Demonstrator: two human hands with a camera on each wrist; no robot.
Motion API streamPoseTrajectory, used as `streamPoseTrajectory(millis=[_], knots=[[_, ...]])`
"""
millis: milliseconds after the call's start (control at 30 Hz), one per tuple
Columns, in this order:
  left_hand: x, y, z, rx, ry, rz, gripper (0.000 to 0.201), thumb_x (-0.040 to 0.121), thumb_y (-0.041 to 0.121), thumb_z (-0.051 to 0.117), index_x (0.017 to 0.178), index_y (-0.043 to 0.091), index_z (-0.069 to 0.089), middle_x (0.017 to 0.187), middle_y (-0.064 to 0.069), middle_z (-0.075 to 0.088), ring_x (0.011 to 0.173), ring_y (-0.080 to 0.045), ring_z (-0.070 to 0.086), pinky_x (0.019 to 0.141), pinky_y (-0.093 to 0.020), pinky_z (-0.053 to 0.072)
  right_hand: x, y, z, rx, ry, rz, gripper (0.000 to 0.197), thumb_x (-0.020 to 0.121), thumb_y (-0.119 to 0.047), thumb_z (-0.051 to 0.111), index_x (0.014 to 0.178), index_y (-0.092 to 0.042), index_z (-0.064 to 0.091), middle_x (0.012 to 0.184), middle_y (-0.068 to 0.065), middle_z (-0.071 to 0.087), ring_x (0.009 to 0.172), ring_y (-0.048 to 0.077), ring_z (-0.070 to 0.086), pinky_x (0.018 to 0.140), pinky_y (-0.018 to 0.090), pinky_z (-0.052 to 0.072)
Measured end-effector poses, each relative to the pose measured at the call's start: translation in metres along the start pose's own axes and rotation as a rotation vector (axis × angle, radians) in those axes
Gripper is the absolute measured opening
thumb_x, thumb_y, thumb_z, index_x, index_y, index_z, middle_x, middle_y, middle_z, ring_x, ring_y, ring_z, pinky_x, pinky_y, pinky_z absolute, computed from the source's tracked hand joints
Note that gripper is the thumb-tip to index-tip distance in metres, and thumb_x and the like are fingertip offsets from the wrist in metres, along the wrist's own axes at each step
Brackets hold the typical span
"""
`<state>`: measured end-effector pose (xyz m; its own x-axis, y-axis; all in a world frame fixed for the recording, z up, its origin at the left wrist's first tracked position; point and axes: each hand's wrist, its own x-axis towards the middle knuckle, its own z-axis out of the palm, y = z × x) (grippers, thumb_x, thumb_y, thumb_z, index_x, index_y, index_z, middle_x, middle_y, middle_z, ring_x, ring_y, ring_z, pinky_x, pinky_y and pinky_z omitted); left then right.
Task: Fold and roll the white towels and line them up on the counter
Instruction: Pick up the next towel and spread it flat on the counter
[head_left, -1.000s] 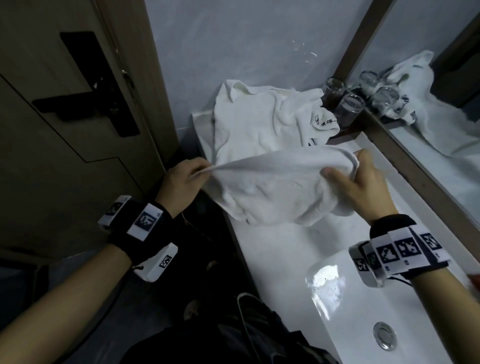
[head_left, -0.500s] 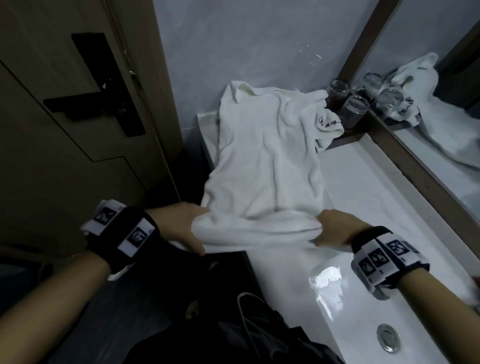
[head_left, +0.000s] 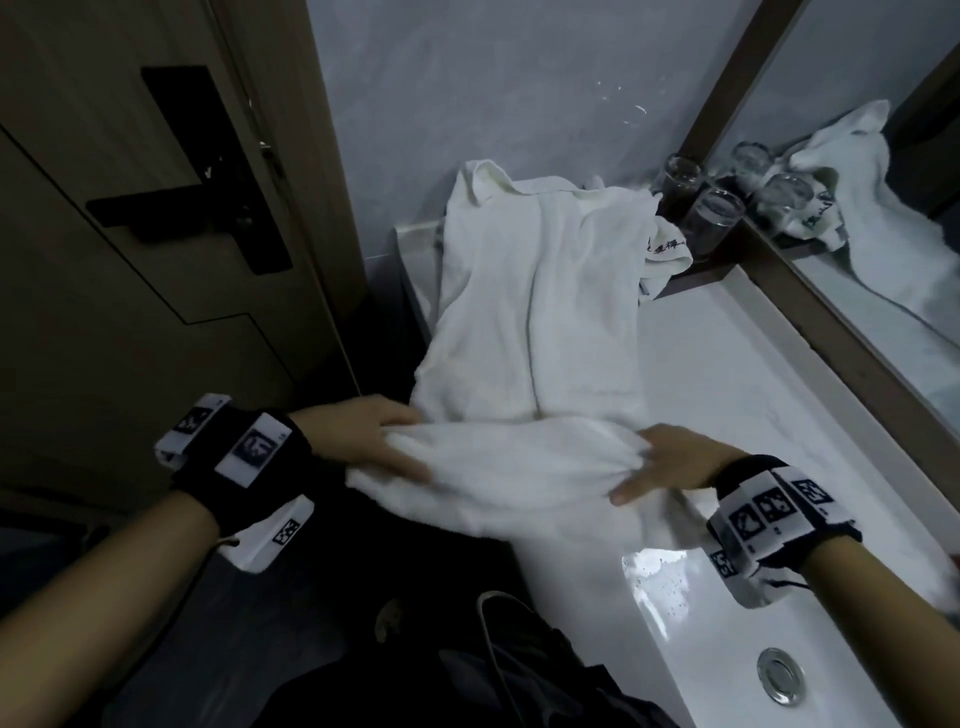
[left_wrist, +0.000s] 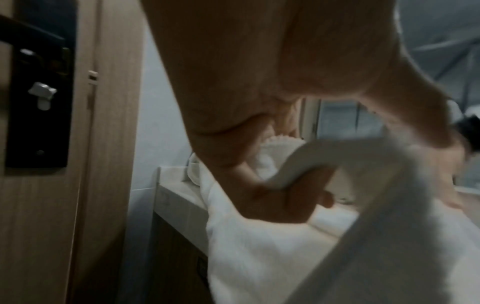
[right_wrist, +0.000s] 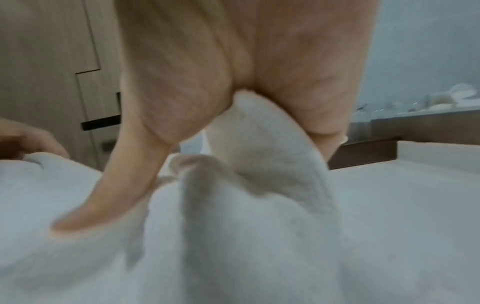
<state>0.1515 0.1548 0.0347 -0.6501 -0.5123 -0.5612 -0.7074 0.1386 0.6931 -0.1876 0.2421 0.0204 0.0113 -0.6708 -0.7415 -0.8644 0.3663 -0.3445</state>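
Observation:
A long white towel (head_left: 535, 332) lies stretched along the white counter (head_left: 727, 374), its far end bunched near the wall. Its near end hangs over the counter's front edge between my hands. My left hand (head_left: 384, 447) grips the near left corner, the hem (left_wrist: 306, 164) curled round by the fingers. My right hand (head_left: 654, 462) pinches the near right corner, with cloth (right_wrist: 262, 156) bunched between thumb and fingers. A second white towel (head_left: 667, 254) with dark printed characters pokes out under the first at the back right.
Two glass tumblers (head_left: 711, 218) stand on a dark ledge at the back right, beside the mirror (head_left: 883, 218). The sink basin (head_left: 727, 649) with its drain lies near right. A wooden door (head_left: 130, 234) with a black handle is on the left.
Both hands drew the towel's near end toward me and downward, stretching the towel out flat and long along the counter. One second ago it was held up as a bunched fold.

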Motion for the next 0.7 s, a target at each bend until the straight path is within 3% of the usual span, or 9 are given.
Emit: streamPoseTrajectory(millis=[67, 100, 200, 300, 333, 400, 500, 600, 700], knots=[[0.005, 0.004, -0.016, 0.004, 0.121, 0.073, 0.026, 0.082, 0.026, 0.068, 0.105, 0.017, 0.062, 0.099, 0.008, 0.065, 0.089, -0.003, 0.058, 0.074, -0.009, 0.043, -0.004, 0.003, -0.012, 0.137, 0.168, 0.012, 0.052, 0.059, -0.045, 0.082, 0.103, -0.025, 0.064, 0.102, -0.004, 0.068, 0.093, 0.016, 0.063, 0.085, 0.028, 0.046], [0.008, 0.005, -0.023, 0.009, 0.192, 0.109, 0.029, 0.084, 0.018, 0.065, 0.111, 0.011, 0.06, 0.104, 0.001, 0.063, 0.093, -0.008, 0.057, 0.076, -0.008, 0.043, -0.006, 0.007, -0.016, 0.205, 0.263, 0.004, 0.048, 0.062, -0.046, 0.081, 0.103, -0.027, 0.064, 0.1, -0.002, 0.069, 0.091, 0.018, 0.063, 0.082, 0.029, 0.047], [0.02, 0.01, -0.041, -0.035, 0.433, 0.196, 0.026, 0.081, 0.006, 0.067, 0.107, 0.006, 0.063, 0.101, -0.005, 0.064, 0.093, -0.013, 0.058, 0.073, -0.002, 0.042, -0.01, 0.013, -0.032, 0.317, 0.492, -0.046, 0.015, 0.069, -0.039, 0.077, 0.074, -0.037, 0.063, 0.068, -0.003, 0.067, 0.069, 0.017, 0.06, 0.06, 0.022, 0.042], [0.038, 0.017, -0.059, -0.084, 0.651, 0.235, 0.016, 0.075, 0.003, 0.072, 0.091, 0.003, 0.069, 0.089, -0.013, 0.068, 0.084, -0.02, 0.061, 0.077, -0.019, 0.048, -0.003, 0.018, -0.049, 0.355, 0.692, -0.012, 0.019, 0.069, -0.029, 0.079, 0.06, -0.024, 0.063, 0.054, 0.003, 0.056, 0.061, 0.026, 0.049, 0.051, 0.018, 0.038], [0.046, 0.019, -0.065, -0.116, 0.706, 0.244, 0.014, 0.074, 0.003, 0.072, 0.087, 0.002, 0.069, 0.085, -0.015, 0.068, 0.081, -0.02, 0.062, 0.077, -0.024, 0.049, 0.001, 0.018, -0.056, 0.379, 0.77, 0.007, 0.015, 0.07, -0.027, 0.078, 0.065, -0.018, 0.067, 0.061, 0.011, 0.06, 0.068, 0.033, 0.052, 0.057, 0.02, 0.043], [0.061, 0.022, -0.077, -0.165, 0.794, 0.251, 0.012, 0.073, 0.005, 0.073, 0.085, 0.005, 0.07, 0.079, -0.013, 0.067, 0.077, -0.013, 0.062, 0.072, -0.017, 0.049, 0.012, 0.017, -0.068, 0.394, 0.877, 0.04, 0.025, 0.075, -0.024, 0.075, 0.078, -0.001, 0.067, 0.078, 0.026, 0.064, 0.082, 0.041, 0.055, 0.073, 0.033, 0.048], [0.083, 0.027, -0.095, -0.175, 0.875, 0.259, 0.011, 0.076, 0.007, 0.071, 0.087, 0.005, 0.071, 0.073, -0.004, 0.065, 0.066, 0.007, 0.058, 0.064, -0.003, 0.043, 0.033, 0.012, -0.09, 0.403, 0.952, 0.015, 0.034, 0.08, -0.022, 0.067, 0.065, 0.003, 0.051, 0.059, 0.015, 0.044, 0.064, 0.028, 0.042, 0.055, 0.031, 0.034], [0.103, 0.039, -0.119, -0.236, 0.914, 0.291, 0.012, 0.077, 0.006, 0.07, 0.089, 0.001, 0.071, 0.081, -0.011, 0.067, 0.075, -0.011, 0.06, 0.073, -0.024, 0.049, 0.053, -0.001, -0.118, 0.463, 1.075, 0.015, 0.02, 0.078, -0.024, 0.069, 0.071, -0.005, 0.064, 0.064, 0.01, 0.057, 0.066, 0.017, 0.053, 0.063, 0.029, 0.042], [0.132, 0.058, -0.151, -0.299, 0.922, 0.293, 0.016, 0.077, 0.009, 0.071, 0.092, 0.002, 0.071, 0.08, -0.006, 0.064, 0.077, -0.016, 0.057, 0.075, -0.027, 0.047, 0.075, -0.02, -0.152, 0.548, 1.185, -0.059, 0.009, 0.074, -0.025, 0.075, 0.079, -0.018, 0.07, 0.063, -0.01, 0.061, 0.055, -0.008, 0.051, 0.059, 0.007, 0.041]])
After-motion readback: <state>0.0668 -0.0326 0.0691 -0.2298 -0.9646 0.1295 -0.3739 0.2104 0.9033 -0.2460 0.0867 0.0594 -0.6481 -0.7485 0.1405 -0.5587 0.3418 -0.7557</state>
